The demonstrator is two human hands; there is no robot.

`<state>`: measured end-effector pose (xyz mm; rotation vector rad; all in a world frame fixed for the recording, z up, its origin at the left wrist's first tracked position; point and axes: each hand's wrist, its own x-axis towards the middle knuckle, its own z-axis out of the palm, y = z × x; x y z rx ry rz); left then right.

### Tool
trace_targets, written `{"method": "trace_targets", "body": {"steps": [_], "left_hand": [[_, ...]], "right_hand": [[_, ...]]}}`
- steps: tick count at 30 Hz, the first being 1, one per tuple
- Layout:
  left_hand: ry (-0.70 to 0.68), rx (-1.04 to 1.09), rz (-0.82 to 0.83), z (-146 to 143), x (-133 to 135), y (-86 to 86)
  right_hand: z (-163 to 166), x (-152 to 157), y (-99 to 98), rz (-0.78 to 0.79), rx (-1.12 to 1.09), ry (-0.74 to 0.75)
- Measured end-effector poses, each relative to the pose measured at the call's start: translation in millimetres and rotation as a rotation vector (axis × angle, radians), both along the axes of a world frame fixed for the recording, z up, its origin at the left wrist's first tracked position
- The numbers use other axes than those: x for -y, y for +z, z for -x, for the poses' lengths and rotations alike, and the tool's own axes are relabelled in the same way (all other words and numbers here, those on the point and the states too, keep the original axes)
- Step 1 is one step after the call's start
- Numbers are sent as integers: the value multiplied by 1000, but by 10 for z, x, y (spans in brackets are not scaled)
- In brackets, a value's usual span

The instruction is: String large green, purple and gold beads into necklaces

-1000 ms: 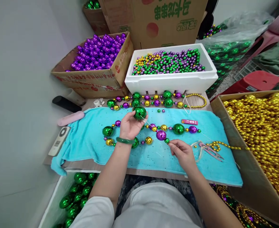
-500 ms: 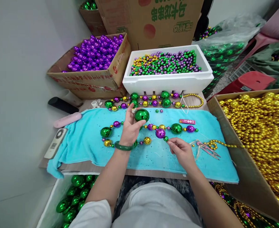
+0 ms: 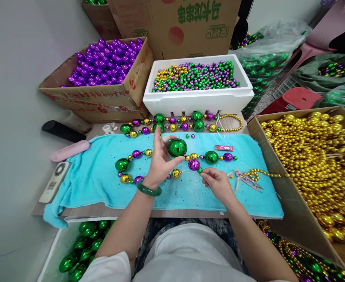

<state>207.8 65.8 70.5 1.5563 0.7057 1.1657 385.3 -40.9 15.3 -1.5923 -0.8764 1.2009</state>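
Note:
My left hand (image 3: 160, 160), with a green bangle on the wrist, grips a large shiny green ball (image 3: 177, 147) between thumb and fingers above the turquoise towel (image 3: 96, 176). My right hand (image 3: 218, 184) is pinched on a thin thread close to a small green bead, just below a purple ball (image 3: 194, 164). A half-strung strand of green, purple and gold balls (image 3: 211, 157) curves across the towel between both hands. A finished strand (image 3: 172, 123) lies beyond the towel.
A white foam box of small mixed beads (image 3: 196, 100) stands behind. A carton of purple balls (image 3: 102, 66) is back left, a carton of gold beads (image 3: 313, 156) right, a bin of green balls (image 3: 84, 243) lower left. Snips (image 3: 249, 181) and a red packet (image 3: 224, 148) lie on the towel; remotes (image 3: 55, 182) left.
My left hand has carried the green ball a little to the right and down toward the strand. My right hand stays pinched on the thread. The camera has shifted, so everything sits further left.

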Motion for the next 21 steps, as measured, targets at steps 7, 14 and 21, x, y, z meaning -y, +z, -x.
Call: {"method": "trace_targets", "body": {"steps": [7, 14, 21], "left_hand": [[-12, 44, 141, -44, 91, -9], [68, 111, 355, -71, 113, -35], [32, -99, 153, -117, 69, 189]], "right_hand": [[41, 1, 115, -21, -255, 31], [5, 32, -36, 32, -355, 139], [-167, 77, 73, -66, 268, 63]]}}
